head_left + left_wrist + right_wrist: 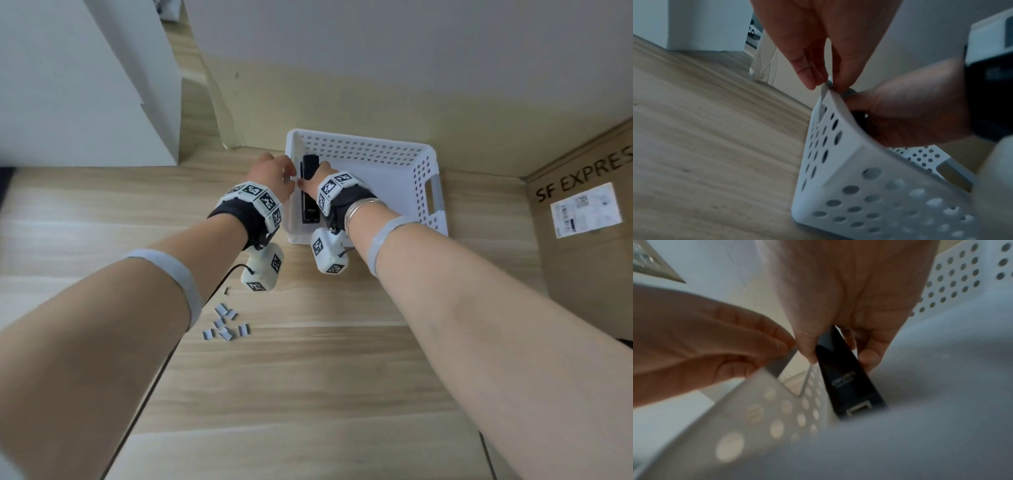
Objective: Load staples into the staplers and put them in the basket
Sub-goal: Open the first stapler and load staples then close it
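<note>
Item: stapler (309,192), inside basket (394,178) against its left wall. My right hand (317,180) pinches it, lowering it in; my left hand (274,174) pinches the rim, steadying, I judge.

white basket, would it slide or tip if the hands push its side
The white perforated plastic basket probably slides easily: thin holed walls suggest it's light, and the pale wooden tabletop looks smooth. Its low, wide shape makes tipping unlikely. The black stapler inside adds little ballast.
</note>
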A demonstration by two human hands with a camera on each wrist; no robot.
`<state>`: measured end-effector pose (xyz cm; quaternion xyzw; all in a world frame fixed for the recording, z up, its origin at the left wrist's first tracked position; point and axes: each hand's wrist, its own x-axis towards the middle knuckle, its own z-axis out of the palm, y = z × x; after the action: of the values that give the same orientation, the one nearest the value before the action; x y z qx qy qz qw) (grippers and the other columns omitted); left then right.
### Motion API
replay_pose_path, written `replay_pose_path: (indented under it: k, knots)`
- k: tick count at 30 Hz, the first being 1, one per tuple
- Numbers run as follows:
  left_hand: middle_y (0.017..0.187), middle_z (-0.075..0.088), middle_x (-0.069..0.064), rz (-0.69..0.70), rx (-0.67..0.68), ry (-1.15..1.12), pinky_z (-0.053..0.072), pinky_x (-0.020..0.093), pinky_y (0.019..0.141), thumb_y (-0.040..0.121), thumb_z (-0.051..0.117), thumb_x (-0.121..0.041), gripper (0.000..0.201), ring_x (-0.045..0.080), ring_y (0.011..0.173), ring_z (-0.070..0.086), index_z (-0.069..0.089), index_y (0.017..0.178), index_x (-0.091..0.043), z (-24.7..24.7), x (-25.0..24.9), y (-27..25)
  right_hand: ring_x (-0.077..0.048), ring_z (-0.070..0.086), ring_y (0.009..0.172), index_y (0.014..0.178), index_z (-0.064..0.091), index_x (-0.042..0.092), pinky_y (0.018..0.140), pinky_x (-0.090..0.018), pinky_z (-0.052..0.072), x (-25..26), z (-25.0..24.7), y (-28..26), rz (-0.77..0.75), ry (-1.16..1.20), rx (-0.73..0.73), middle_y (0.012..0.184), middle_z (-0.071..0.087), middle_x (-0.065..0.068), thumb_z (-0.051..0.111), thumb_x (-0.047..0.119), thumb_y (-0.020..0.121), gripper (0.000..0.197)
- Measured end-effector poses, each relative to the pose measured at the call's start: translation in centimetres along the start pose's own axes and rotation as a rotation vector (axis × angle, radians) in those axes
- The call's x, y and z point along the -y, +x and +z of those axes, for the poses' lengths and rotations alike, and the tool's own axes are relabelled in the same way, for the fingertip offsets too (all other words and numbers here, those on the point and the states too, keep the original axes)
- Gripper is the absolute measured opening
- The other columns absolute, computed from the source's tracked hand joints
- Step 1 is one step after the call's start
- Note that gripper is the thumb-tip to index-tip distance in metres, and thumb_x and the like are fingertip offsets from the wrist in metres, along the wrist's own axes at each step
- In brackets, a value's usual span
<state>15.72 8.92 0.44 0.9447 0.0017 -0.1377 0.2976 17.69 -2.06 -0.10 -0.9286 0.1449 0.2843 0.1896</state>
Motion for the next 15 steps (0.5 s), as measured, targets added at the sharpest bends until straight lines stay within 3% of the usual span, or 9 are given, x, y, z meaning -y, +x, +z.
replay_pose_path:
  k: [3, 7, 12, 15]
  knots:
    - [0.1, 0.046, 0.007, 0.003, -0.033, -0.041, 0.041, 0.027, 0.076, 0.085, 0.05, -0.013, 0.023, 0.022, 0.082, 0.049, 0.059, 0.107, -0.011, 0.2, 0.3, 0.1, -0.031, 0.051, 0.123, 0.137, 0.033, 0.006, 0.101, -0.041, 0.04, 0.1, 1.2, 0.5, -0.018, -0.002, -0.017, 0.135, 0.049, -0.014, 0.054, 0.046, 0.091, 0.064]
    - [0.095, 0.04, 0.002, 0.023, -0.064, -0.061, 0.04, 0.026, 0.074, 0.085, 0.051, -0.012, 0.022, 0.019, 0.08, 0.046, 0.058, 0.105, -0.009, 0.6, 0.5, 0.1, -0.03, 0.053, 0.12, 0.134, 0.038, 0.006, 0.095, -0.037, 0.042, 0.2, 1.9, 0.7, 0.004, 0.017, -0.056, 0.133, 0.049, -0.013, 0.056, 0.044, 0.09, 0.061]
    - [0.107, 0.049, 0.012, 0.019, -0.08, -0.071, 0.038, 0.025, 0.073, 0.087, 0.047, -0.01, 0.022, 0.02, 0.079, 0.047, 0.058, 0.107, -0.008, 0.3, 0.0, -0.5, -0.032, 0.05, 0.123, 0.138, 0.034, 0.007, 0.096, -0.039, 0.041, -0.1, 0.9, -0.2, 0.033, 0.091, -0.07, 0.136, 0.045, -0.015, 0.048, 0.046, 0.093, 0.061]
    - [0.119, 0.051, 0.015, 0.031, -0.074, -0.076, 0.039, 0.024, 0.077, 0.088, 0.044, -0.008, 0.024, 0.027, 0.09, 0.055, 0.058, 0.107, -0.008, -0.1, -1.0, -1.3, -0.032, 0.052, 0.119, 0.139, 0.032, 0.008, 0.087, -0.036, 0.042, -0.8, -0.8, -1.6, 0.038, 0.143, -0.109, 0.134, 0.046, -0.014, 0.042, 0.041, 0.095, 0.056]
